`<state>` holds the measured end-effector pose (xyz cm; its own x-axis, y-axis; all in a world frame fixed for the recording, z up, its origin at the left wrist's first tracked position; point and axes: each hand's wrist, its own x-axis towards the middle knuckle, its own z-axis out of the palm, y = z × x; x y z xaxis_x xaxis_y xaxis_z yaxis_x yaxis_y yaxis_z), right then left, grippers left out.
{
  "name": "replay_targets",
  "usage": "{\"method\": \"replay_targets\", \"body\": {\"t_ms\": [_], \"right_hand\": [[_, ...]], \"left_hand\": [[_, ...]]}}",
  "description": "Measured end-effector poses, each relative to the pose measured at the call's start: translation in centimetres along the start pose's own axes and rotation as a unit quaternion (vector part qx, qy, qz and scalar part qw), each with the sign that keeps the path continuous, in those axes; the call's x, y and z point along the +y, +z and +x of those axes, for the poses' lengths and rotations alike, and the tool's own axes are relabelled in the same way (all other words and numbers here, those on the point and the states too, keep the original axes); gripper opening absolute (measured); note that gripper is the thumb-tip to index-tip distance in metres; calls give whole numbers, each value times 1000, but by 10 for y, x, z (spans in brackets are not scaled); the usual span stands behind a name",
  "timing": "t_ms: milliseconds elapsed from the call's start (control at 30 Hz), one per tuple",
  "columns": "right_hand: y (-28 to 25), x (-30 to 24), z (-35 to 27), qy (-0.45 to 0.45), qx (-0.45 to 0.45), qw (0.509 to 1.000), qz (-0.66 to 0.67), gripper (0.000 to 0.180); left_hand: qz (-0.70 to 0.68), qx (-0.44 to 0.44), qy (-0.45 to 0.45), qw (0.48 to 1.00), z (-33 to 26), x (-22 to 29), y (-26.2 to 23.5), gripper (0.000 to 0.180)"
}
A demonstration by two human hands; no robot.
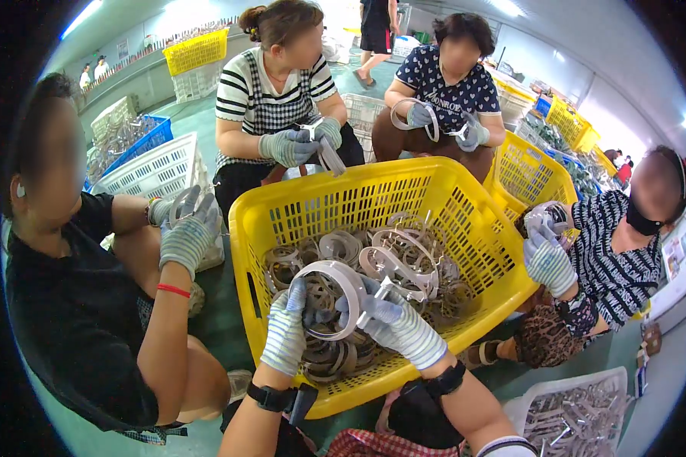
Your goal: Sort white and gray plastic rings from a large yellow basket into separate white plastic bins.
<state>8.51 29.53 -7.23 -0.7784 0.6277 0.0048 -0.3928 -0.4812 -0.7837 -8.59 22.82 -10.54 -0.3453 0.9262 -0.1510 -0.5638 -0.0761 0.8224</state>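
- Now, over the yellow basket (358, 181), my left hand (288, 327) grips a pale ring (351, 288), my right hand (408, 332) a metal fitting (376, 300).
- Inside the basket: heaped bands (341, 247); finished count unclear.

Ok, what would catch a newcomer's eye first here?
Probably the yellow basket at the centre, heaped with pale bands. Over its near side, the wearer's left hand grips a round band; the right hand holds a T-shaped piece beside it. Four gloved co-workers surround the basket.
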Motion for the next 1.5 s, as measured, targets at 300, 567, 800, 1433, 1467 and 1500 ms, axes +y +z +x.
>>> {"method": "replay_targets", "body": {"t_ms": [300,567,800,1433,1467,1500], "right_hand": [[12,8,-10,-24,-10,990,-136,40],[18,3,-7,37,-33,998,-29,50],[3,15,-12,66,-74,994,34,43],[-12,9,2,15,85,978,192,37],[-16,12,2,-14,103,987,120,36],[-18,15,2,-42,120,991,46,36]], "left_hand": [[20,28,24,999,9,-22,-16,31],[9,50,41,998,10,-20,-12,24],[43,47,37,997,12,-27,-8,32],[593,-132,231,760,-2,-15,3,43],[565,-141,208,786,-2,-16,1,38],[565,-141,206,786,-3,-15,2,38]]}}
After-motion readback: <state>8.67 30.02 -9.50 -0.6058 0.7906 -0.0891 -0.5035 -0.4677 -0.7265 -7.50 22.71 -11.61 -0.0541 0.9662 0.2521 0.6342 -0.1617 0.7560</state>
